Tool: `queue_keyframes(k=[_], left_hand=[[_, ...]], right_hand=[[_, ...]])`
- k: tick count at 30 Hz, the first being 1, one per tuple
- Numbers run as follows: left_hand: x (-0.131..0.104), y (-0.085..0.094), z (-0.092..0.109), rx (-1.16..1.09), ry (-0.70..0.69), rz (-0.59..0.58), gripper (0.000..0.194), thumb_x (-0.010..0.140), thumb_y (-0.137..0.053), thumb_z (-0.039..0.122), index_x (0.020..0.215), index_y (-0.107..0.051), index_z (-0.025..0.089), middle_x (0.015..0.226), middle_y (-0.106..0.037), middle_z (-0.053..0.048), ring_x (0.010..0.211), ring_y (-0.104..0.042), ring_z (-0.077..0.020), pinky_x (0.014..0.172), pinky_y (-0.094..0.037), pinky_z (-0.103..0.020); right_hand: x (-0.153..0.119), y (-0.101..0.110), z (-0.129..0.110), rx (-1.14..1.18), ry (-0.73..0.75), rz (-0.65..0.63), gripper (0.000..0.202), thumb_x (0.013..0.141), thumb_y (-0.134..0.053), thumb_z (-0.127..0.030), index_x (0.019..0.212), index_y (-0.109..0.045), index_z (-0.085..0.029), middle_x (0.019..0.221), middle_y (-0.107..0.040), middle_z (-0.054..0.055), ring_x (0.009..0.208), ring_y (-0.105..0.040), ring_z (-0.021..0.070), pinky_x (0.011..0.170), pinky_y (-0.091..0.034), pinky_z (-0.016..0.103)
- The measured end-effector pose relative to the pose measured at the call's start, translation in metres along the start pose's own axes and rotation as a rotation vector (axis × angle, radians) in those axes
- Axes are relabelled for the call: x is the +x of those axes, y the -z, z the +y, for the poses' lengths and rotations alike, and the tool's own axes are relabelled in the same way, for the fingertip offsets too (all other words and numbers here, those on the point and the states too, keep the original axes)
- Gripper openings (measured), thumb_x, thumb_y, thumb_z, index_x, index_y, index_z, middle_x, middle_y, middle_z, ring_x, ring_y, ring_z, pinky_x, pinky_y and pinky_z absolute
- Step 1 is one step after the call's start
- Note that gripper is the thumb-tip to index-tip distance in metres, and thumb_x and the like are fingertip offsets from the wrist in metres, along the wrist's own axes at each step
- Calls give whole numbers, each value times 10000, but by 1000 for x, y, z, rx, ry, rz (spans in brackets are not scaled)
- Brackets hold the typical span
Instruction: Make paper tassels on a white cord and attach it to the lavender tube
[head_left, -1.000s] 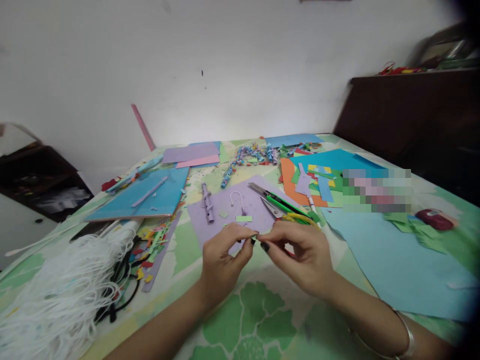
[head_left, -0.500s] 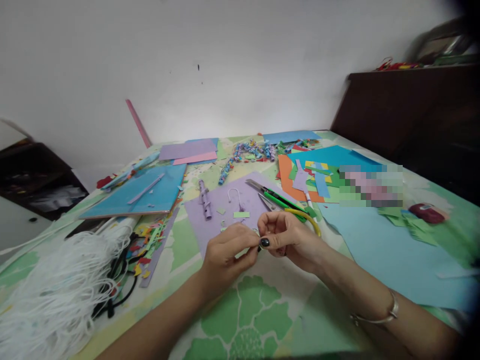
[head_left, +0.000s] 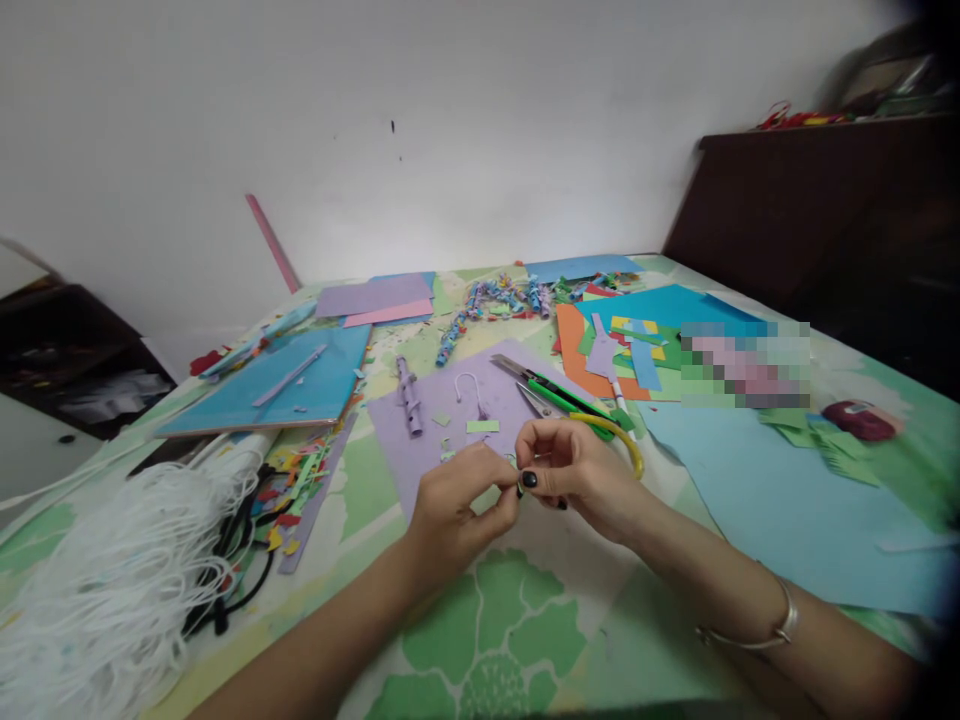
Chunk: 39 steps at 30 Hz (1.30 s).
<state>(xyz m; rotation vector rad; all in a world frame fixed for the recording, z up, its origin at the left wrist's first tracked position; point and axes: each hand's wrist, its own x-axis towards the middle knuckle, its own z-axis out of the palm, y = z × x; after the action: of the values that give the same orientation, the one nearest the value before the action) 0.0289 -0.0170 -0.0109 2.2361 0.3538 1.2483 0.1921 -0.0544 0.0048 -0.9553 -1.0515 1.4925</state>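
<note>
My left hand and my right hand meet fingertip to fingertip over the near edge of a purple sheet. Both are pinched closed on something small that the fingers mostly hide. On the sheet lie a rolled purple paper piece, a white string with a purple end and a small green strip. A green cutter and scissors rest just beyond my right hand. Yellow scissor handles curve beside its wrist.
White cord is heaped at the left, beside paper scraps. A blue board lies behind it. Decorated paper rolls stretch along the back. On the right are a light blue sheet, coloured papers and a dark red item.
The view has shifted slightly. Both hands stay together, with small changes in how the fingers are bent around the hidden item.
</note>
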Motion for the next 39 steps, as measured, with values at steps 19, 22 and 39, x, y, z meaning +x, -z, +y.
queue_keyframes(k=[19, 22, 39], left_hand=[[9, 8, -5, -443, 699, 19, 170, 799, -681, 280, 718, -759, 152, 614, -690, -28, 601, -618, -124, 625, -482, -213], [9, 8, -4, -461, 673, -8, 192, 815, -672, 302, 737, -759, 150, 659, -705, -46, 636, -623, -138, 650, -485, -233], [7, 9, -4, -589, 633, 14, 202, 821, -689, 319, 892, -755, 142, 699, -723, -64, 669, -653, -150, 662, -488, -246]], right_hand=[[1, 1, 4, -749, 636, 132, 60, 835, -608, -168, 823, -666, -175, 813, -612, 44, 662, -583, 118, 531, -469, 237], [2, 1, 3, -536, 401, 116, 93, 826, -644, -258, 797, -641, -170, 729, -602, 27, 614, -580, 122, 528, -463, 255], [0, -7, 3, -429, 348, 194, 148, 844, -602, -300, 795, -546, -172, 581, -533, -43, 451, -487, 62, 416, -363, 199]])
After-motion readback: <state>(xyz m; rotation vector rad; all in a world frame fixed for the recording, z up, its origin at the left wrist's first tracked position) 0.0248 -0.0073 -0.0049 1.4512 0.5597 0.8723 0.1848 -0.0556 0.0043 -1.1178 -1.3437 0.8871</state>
